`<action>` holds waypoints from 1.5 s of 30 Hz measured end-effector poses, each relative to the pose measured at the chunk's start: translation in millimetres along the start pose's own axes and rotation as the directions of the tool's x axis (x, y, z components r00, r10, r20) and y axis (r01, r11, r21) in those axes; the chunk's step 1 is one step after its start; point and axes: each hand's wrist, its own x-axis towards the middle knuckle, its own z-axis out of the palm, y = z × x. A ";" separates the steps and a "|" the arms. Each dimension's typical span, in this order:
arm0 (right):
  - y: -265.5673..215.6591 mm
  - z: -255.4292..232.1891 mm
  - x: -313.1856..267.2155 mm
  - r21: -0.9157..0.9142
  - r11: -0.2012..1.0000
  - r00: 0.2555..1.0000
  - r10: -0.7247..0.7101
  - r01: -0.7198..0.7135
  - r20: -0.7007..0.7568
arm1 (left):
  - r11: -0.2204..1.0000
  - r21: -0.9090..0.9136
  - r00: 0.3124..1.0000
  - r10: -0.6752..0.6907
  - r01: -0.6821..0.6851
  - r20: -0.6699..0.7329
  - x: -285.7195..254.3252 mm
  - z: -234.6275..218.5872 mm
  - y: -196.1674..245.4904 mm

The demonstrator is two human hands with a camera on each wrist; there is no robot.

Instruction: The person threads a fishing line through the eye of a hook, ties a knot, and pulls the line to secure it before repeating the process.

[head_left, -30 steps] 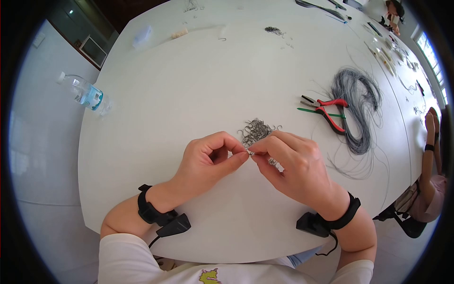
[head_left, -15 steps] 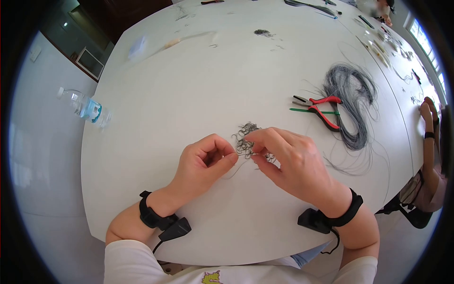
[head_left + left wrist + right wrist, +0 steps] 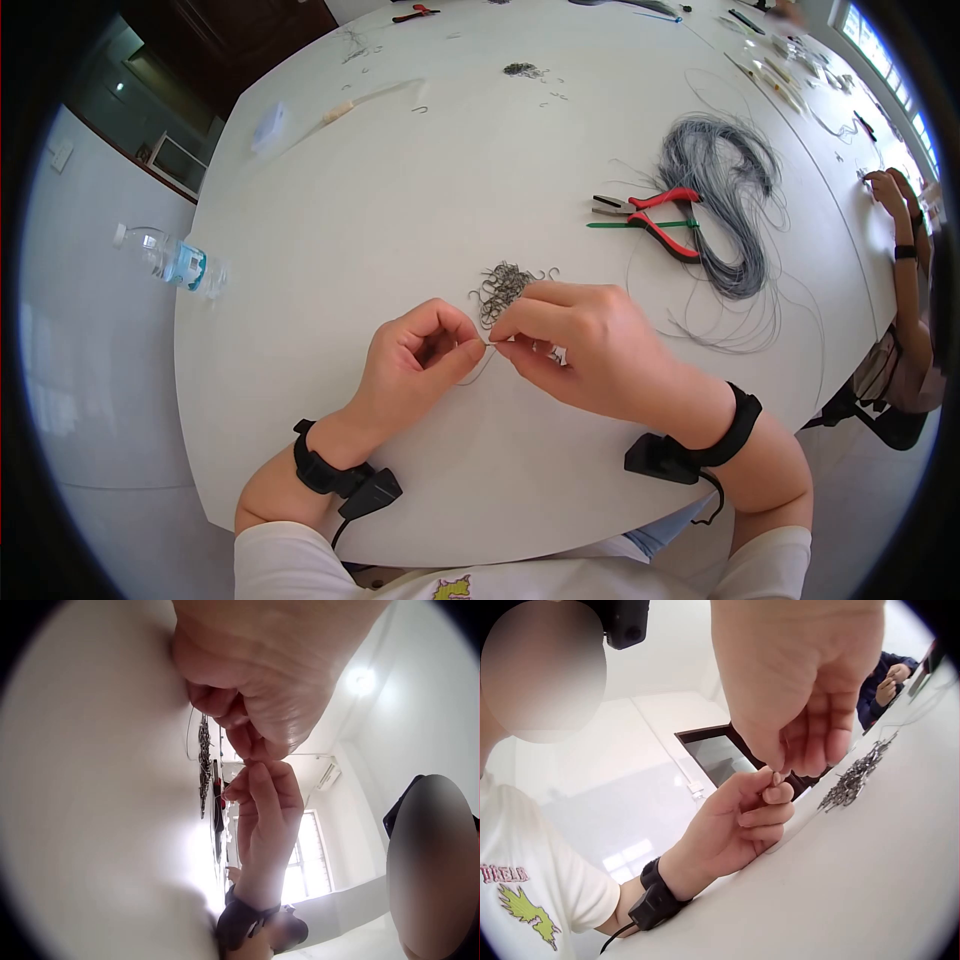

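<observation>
In the head view my left hand point(image 3: 415, 350) and right hand point(image 3: 585, 340) meet fingertip to fingertip, low over the table. Thumb and forefinger of each pinch a thin grey fishing line point(image 3: 482, 372), which loops down below the left fingertips. Whatever small piece sits between the fingertips is mostly covered; I cannot tell if it is a hook. Just beyond the fingers lies a pile of metal fish hooks point(image 3: 500, 290), partly hidden by the right hand. The right wrist view shows the left hand point(image 3: 742, 817) under the right hand point(image 3: 802, 697), thumbs and forefingers together.
Red-handled pliers point(image 3: 655, 220) lie to the right, against a bundle of grey line point(image 3: 735, 250) with loose strands. A water bottle point(image 3: 175, 262) shows at the left. Farther back are a smaller dark pile point(image 3: 522, 70) and a wooden-handled tool point(image 3: 340, 112). Another person's hands point(image 3: 890, 190) are at the right.
The right fingers, spread a little apart from the left half a second ago, have come back against the left fingertips. The head view has shifted, so the table things sit farther left.
</observation>
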 end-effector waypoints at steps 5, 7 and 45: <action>4.8 -13.1 4.3 0.090 0.983 0.987 0.157 -0.159 0.021 | 1.000 0.005 1.000 -0.003 0.003 0.001 -0.7 -0.1 0.6; 2.5 -15.8 5.0 0.156 0.961 0.973 0.226 -0.230 0.044 | 1.000 -0.012 1.000 -0.011 0.011 0.005 -0.7 -0.4 0.9; -0.9 -12.9 5.9 0.186 0.949 0.953 0.213 -0.255 0.217 | 0.999 0.043 0.998 -0.030 0.027 0.053 -0.8 -2.9 -5.3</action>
